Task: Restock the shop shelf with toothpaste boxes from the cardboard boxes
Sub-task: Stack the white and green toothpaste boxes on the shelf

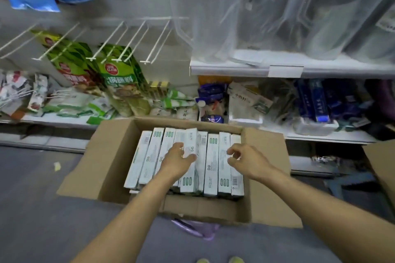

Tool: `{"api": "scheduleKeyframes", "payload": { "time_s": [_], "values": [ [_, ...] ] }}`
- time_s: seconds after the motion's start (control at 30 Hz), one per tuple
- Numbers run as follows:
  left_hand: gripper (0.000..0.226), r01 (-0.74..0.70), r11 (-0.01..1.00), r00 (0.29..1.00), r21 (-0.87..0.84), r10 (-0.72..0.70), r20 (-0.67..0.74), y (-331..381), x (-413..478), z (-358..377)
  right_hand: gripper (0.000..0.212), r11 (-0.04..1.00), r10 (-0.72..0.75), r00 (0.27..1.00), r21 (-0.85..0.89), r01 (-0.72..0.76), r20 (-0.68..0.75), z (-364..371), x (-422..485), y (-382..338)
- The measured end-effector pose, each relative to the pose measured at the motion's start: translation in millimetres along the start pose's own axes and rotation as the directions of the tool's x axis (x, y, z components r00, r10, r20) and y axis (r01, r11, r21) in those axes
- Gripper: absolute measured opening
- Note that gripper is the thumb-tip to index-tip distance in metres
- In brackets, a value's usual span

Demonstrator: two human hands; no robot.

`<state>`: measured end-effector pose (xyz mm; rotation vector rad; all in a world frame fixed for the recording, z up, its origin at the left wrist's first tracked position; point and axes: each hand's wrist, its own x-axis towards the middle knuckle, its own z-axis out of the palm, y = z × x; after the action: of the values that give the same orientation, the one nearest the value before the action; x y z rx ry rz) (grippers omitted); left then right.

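Toothpaste boxes point(211, 162) stand on edge in a row inside an open carton point(111, 156) on the floor point(42, 209). They are white with green marks and fill the carton from left to right. Both hands reach into it from the near side.

The left hand point(177, 163) is over the middle of the row and grips one raised box point(190, 141), with the thumb on its right face and the fingers curled round its left. This box sits higher than its neighbours, and its far end tilts up above the row.

The right hand point(248, 160) hangs over the right end of the row, just above the two boxes nearest the carton's right wall. Its fingers are loosely curled and grasp nothing that shows. Whether the fingertips touch the boxes below cannot be told. The hands are near each other but apart, with a few boxes between them.

Far beyond the carton runs the low shelf point(320, 135), crowded with mixed goods, among them blue packs point(316, 100) to the right. Green pouches point(119, 74) hang from white hooks point(119, 40) at far left. Clear jugs point(203, 17) stand on a higher shelf at far right. A flap of a second carton point(382, 166) shows at the right edge. The toes of two shoes point(235, 259) show at the near edge.
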<state>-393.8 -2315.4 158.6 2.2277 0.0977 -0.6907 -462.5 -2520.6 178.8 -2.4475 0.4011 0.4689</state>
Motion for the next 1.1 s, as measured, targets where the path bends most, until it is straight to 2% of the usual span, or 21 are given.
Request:
{"api": "scheduleKeyframes", "payload": {
  "time_s": [0.1, 0.2, 0.27, 0.3, 0.33, 0.4, 0.5, 0.63, 0.77, 0.87, 0.93, 1.0, 1.1],
  "values": [
    [0.075, 0.088, 0.996, 0.996, 0.033, -0.089, 0.017, -33.8, 21.4, 30.6, 0.026, 0.98, 0.137, 0.985, 0.131, -0.15, 0.107, 48.3, 23.0, 25.1],
    [0.078, 0.119, 0.993, 0.993, -0.026, -0.119, -0.01, -56.0, 36.7, 48.9, 0.026, 0.957, 0.195, 0.966, 0.185, -0.225, 0.168, 89.4, 45.4, 40.0],
    [0.081, 0.121, 0.991, 0.992, -0.05, -0.123, -0.031, -64.1, 44.7, 59.0, 0.005, 0.943, 0.236, 0.955, 0.197, -0.269, 0.178, 106.0, 53.1, 36.0],
    [0.081, 0.113, 0.993, 0.992, -0.045, -0.115, -0.044, -67.1, 49.1, 63.4, 0.013, 0.937, 0.257, 0.95, 0.194, -0.29, 0.178, 113.4, 56.0, 32.5],
    [0.078, 0.108, 0.994, 0.993, -0.032, -0.109, -0.052, -70.7, 53.7, 67.4, 0.022, 0.935, 0.267, 0.948, 0.192, -0.298, 0.173, 121.7, 59.1, 30.0],
    [0.061, 0.1, 0.995, 0.993, -0.013, -0.101, -0.064, -74.9, 58.7, 70.8, 0.026, 0.939, 0.292, 0.945, 0.144, -0.313, 0.149, 133.5, 62.0, 20.2],
    [0.038, 0.125, 0.992, 0.985, -0.008, -0.125, -0.12, -80.9, 60.2, 62.8, 0.008, 0.941, 0.335, 0.934, 0.008, -0.339, 0.123, 139.8, 60.7, 0.1],
    [0.037, 0.137, 0.986, 0.978, -0.095, -0.15, -0.146, -97.5, 56.0, 48.3, 0.024, 0.928, 0.372, 0.917, -0.086, -0.363, 0.144, 151.7, 61.7, -17.5],
    [0.032, 0.138, 0.974, 0.98, -0.177, -0.161, -0.12, -102.1, 54.6, 42.9, 0.024, 0.912, 0.402, 0.908, -0.144, -0.384, 0.122, 167.9, 65.0, -31.6],
    [0.03, 0.138, 0.964, 0.981, -0.228, -0.165, -0.104, -104.5, 54.9, 41.5, 0.044, 0.88, 0.418, 0.905, -0.282, -0.382, 0.079, 185.1, 62.3, -37.8],
    [0.031, 0.129, 0.958, 0.981, -0.257, -0.162, -0.11, -108.3, 54.0, 39.1, 0.057, 0.871, 0.431, 0.902, -0.267, -0.413, 0.01, 192.3, 57.9, -33.6],
    [0.032, 0.117, 0.953, 0.98, -0.278, -0.157, -0.124, -113.4, 53.2, 33.8, 0.061, 0.887, 0.34, 0.936, -0.302, -0.35, -0.089, 190.0, 53.2, -22.9],
    [0.028, 0.104, 0.946, 0.979, -0.306, -0.152, -0.136, -120.4, 51.2, 23.8, 0.078, 0.855, -0.036, 0.994, -0.519, -0.021, -0.099, 187.6, 52.8, -0.5]
  ]
}}
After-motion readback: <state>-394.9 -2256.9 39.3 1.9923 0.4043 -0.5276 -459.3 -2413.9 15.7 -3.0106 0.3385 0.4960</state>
